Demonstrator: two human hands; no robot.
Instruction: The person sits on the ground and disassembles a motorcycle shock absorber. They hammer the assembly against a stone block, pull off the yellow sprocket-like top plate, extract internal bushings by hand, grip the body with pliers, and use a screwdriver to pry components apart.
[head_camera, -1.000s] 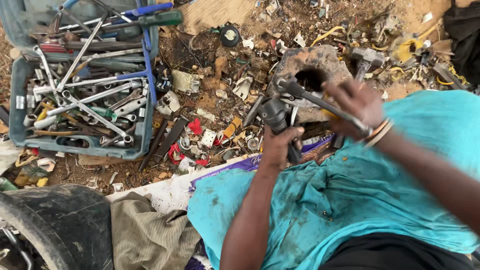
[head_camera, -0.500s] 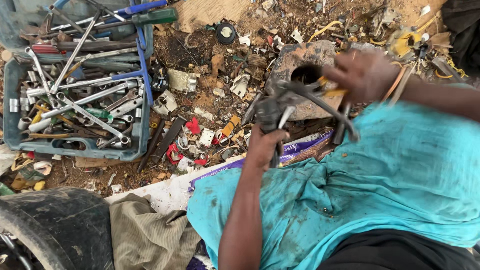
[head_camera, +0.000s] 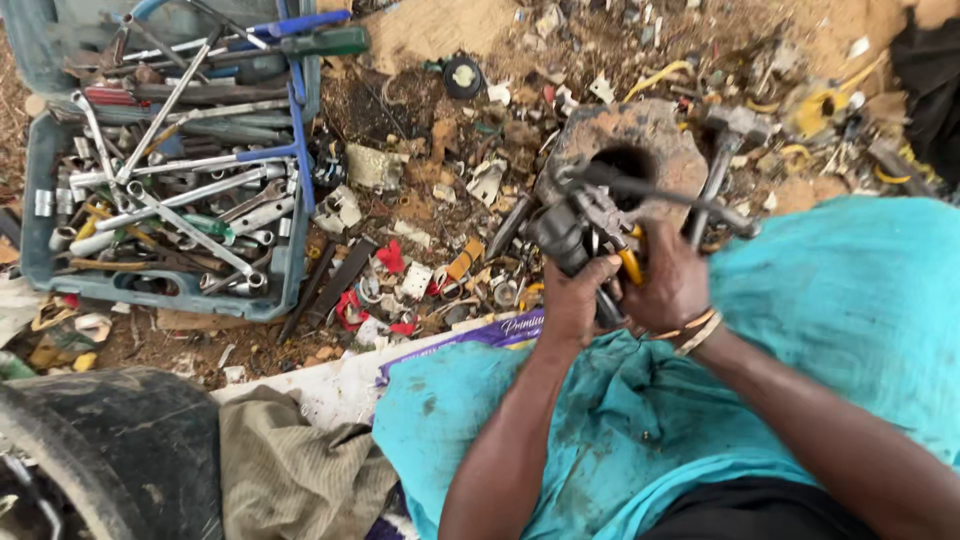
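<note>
Plainly, both hands were busy over the lap with one dark metal assembly (head_camera: 565, 232), held above the teal cloth (head_camera: 820, 330) that covered the knees. The left hand (head_camera: 575, 300) was wrapped around the lower end of the part, its grip pressed tight on the greasy body. The right hand (head_camera: 672, 288) was closed on a tool with yellow handles (head_camera: 630, 265), whose nose I could not make out clearly, set against the same part. The piece looked heavy, rigid and oily, likely to slip, so a full-palm hold low on its thick body seemed the safest place to grasp, away from the thin rod (head_camera: 680, 197) that jutted rightwards. Just behind it on the littered ground stood a rusty round block (head_camera: 650, 140) with a hole, and a hammer (head_camera: 735, 130) rested near it. Well apart to the left lay a blue tray (head_camera: 45, 270) full of spanners.
</note>
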